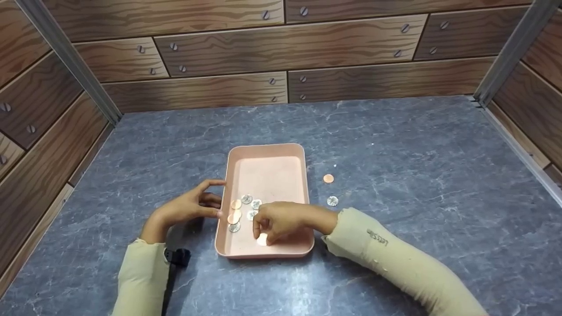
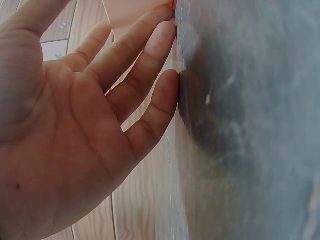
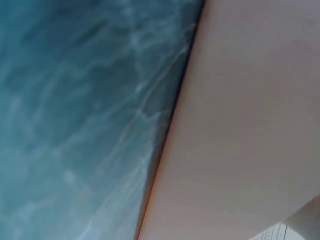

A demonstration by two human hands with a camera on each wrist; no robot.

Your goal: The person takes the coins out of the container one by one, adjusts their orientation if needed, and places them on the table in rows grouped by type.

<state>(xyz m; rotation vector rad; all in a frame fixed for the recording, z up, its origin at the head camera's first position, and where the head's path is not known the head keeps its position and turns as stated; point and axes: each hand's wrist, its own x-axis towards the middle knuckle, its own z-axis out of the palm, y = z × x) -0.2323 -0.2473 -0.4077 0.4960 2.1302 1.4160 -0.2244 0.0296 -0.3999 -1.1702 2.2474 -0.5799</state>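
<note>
The right hand (image 1: 274,224) pinches a coin (image 1: 262,239) low inside the tray (image 1: 268,151), near its front wall. The left hand (image 1: 189,208), fingers straight, steadies the tray's side. Best to let go low so the coin doesn't bounce out.

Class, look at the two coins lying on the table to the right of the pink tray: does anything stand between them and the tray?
Nothing visible does. The copper coin and silver coin lie on bare table beside the tray; only its low right wall separates them. The right hand is inside the tray, holding a coin.
</note>
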